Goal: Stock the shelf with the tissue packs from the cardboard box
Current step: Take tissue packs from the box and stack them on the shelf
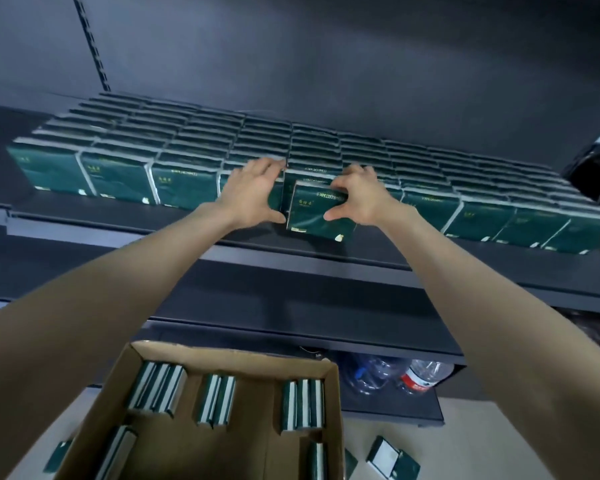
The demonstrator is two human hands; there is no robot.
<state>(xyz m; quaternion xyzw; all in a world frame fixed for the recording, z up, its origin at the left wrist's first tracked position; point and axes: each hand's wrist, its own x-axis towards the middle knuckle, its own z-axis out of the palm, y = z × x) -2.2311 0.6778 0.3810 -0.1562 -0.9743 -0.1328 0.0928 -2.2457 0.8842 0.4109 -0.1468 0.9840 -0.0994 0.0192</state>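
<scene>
Though glossy, dark rectangular tissue pack

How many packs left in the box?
10 packs: three back left, two back middle, three back right, one front left, one front right; more may be hidden below frame.

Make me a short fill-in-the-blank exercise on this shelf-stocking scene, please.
1. The right hand grips a dark ____ tissue pack.
2. The open box holding more packs is made of ____.
3. The plastic bottles lie to the ____ of the box.

Missing words: green; cardboard; right.
</scene>
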